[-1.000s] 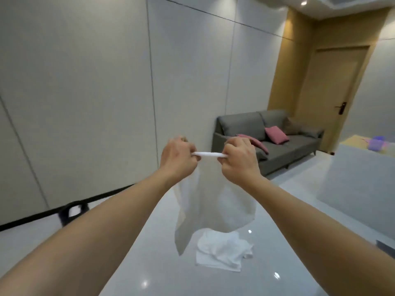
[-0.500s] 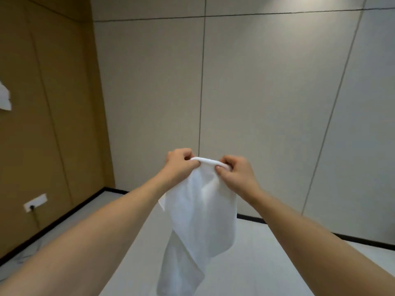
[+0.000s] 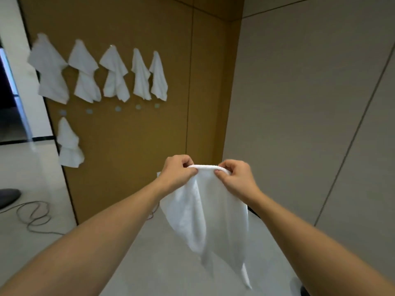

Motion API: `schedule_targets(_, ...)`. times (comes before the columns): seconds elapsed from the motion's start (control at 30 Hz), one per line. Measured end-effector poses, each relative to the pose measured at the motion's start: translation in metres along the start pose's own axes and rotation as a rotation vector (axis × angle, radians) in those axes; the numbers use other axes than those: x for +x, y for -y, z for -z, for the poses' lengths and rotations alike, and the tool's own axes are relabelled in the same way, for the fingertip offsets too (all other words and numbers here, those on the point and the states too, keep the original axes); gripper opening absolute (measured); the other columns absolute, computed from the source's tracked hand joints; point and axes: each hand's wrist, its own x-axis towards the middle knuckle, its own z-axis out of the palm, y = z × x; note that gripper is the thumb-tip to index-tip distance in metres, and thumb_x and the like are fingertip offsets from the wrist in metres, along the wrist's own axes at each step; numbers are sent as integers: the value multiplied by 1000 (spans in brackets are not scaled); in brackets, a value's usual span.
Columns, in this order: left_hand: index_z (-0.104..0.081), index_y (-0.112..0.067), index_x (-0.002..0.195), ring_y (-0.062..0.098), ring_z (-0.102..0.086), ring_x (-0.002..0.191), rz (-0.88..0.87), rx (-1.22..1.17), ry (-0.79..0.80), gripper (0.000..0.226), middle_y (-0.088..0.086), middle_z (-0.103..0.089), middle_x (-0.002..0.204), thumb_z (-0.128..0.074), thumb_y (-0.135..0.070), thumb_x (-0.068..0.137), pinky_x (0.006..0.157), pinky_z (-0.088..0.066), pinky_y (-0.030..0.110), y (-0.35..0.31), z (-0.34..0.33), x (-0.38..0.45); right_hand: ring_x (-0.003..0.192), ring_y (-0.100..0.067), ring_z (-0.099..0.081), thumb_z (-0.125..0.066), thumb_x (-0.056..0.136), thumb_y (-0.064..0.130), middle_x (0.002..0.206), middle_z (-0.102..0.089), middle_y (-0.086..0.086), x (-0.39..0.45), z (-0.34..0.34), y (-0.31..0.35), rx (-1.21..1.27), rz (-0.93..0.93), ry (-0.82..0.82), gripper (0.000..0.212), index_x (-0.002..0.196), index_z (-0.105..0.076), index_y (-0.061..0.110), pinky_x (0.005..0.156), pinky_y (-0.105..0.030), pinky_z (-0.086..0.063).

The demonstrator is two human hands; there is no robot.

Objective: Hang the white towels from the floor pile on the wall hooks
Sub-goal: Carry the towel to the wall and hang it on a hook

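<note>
Head view, held towel: a white terry-cloth towel (image 3: 205, 212) hangs in mid-air at centre, near the camera, its rolled top edge stretched between the two hands; the cloth drapes downward to a tapering corner at lower right, above the pale glossy floor (image 3: 162, 263).
Head view, left hand: the left hand (image 3: 177, 174) is curled closed, thumb and fingers pinching the left end of the towel's rolled edge.
Head view, right hand: the right hand (image 3: 236, 178) is likewise curled closed, fingertips pinching the right end of the same edge, close beside the left hand.
Head view, hung towels: five white towels (image 3: 115, 75) hang in a row, far left, on the tan wooden wall panel (image 3: 149, 135); a sixth white towel (image 3: 69, 146) hangs lower, under the row's left end.
Head view, free hooks: a row of small round grey wall hooks (image 3: 117, 108) lies just below the five towels.
Head view, surroundings: a grey cable (image 3: 34, 216) coils on the floor at near left; a light grey panelled wall (image 3: 310, 103) fills the right.
</note>
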Motion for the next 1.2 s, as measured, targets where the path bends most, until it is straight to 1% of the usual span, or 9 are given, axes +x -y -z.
schedule_targets(0.13, -63, -18, 65, 12, -54, 61, 41, 36, -72, 8, -4, -61, 67, -65, -19, 73, 54, -42, 23, 64, 49, 65, 70, -9, -61, -68, 85, 28, 72, -66, 10, 78, -84, 4, 30, 41, 56, 9, 76, -70, 25, 59, -28, -50)
schedule_targets(0.43, -66, -17, 71, 11, -52, 63, 79, 160, -170, 8, -1, -62, 71, -69, -18, 77, 53, -38, 23, 183, 166, 210, 74, -11, -64, -67, 86, 34, 76, -68, 11, 249, -261, 33, 145, 19, 157, 11, 83, -73, 26, 72, -41, -59)
schedule_targets(0.6, -64, -21, 67, 8, -50, 59, 146, 193, -192, 12, -7, -59, 65, -70, -20, 77, 50, -34, 20, 253, 214, 262, 71, -16, -65, -69, 85, 28, 72, -69, 4, 317, -344, 46, 180, 42, 249, 8, 80, -73, 23, 66, -37, -53)
schedule_targets(0.77, -62, -21, 63, 9, -51, 59, 222, 206, -251, 17, -6, -58, 64, -71, -23, 78, 57, -40, 25, 327, 257, 310, 70, -14, -62, -68, 87, 25, 72, -68, 5, 388, -429, 58, 212, 117, 356, 12, 76, -71, 23, 63, -29, -48)
schedule_targets(0.87, -62, -19, 63, 5, -48, 57, 257, 234, -314, 19, -7, -56, 61, -72, -22, 78, 51, -36, 13, 369, 281, 346, 66, -14, -60, -68, 87, 25, 70, -67, 1, 435, -484, 62, 251, 140, 398, 14, 74, -71, 18, 61, -30, -46)
schedule_targets(0.93, -62, -17, 64, 4, -48, 57, 272, 268, -355, 19, -6, -56, 62, -72, -24, 79, 52, -36, 13, 393, 297, 375, 64, -13, -59, -68, 86, 25, 66, -65, 3, 470, -521, 63, 269, 159, 415, 15, 73, -70, 17, 60, -29, -44)
schedule_targets(1.03, -62, -12, 72, 12, -53, 67, 316, 332, -377, 24, 0, -60, 70, -66, -32, 85, 63, -39, 27, 425, 320, 423, 63, -9, -60, -68, 85, 29, 64, -65, 8, 529, -570, 63, 280, 190, 440, 17, 69, -69, 23, 59, -27, -44)
schedule_targets(1.13, -59, -20, 73, 13, -56, 74, 375, 391, -387, 25, 1, -63, 77, -62, -39, 89, 66, -41, 25, 449, 347, 478, 62, -6, -61, -68, 82, 36, 61, -65, 13, 589, -613, 66, 293, 193, 463, 17, 66, -68, 31, 58, -26, -46)
schedule_targets(1.2, -57, -25, 70, 10, -55, 74, 378, 421, -431, 25, -2, -62, 76, -61, -40, 90, 63, -40, 22, 465, 363, 511, 53, -1, -55, -67, 82, 40, 52, -59, 18, 623, -640, 69, 323, 208, 467, 24, 59, -64, 37, 53, -25, -42)
